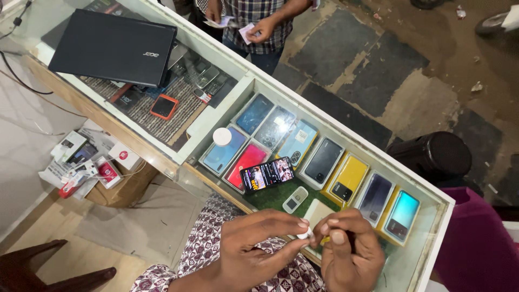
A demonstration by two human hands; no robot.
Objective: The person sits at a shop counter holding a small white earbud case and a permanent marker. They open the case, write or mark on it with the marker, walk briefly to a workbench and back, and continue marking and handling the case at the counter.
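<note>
Pinching a tiny white thing (pixel 304 234) between thumb and fingers, the left hand (pixel 254 243) meets the right hand (pixel 348 246) at six o'clock; both hands are closed together on it. Just past them, at twelve o'clock, a lit phone (pixel 267 174) lies on the glass table (pixel 346 127); a closed black laptop (pixel 111 47) sits at ten o'clock.

Both hands (pixel 303 246) meet, fingertips seemingly pinched.

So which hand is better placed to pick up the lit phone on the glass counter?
Probably the left hand: it sits almost directly below the lit phone. The right hand is farther to the side. Both pinch a small white piece, so one must let go first.
</note>
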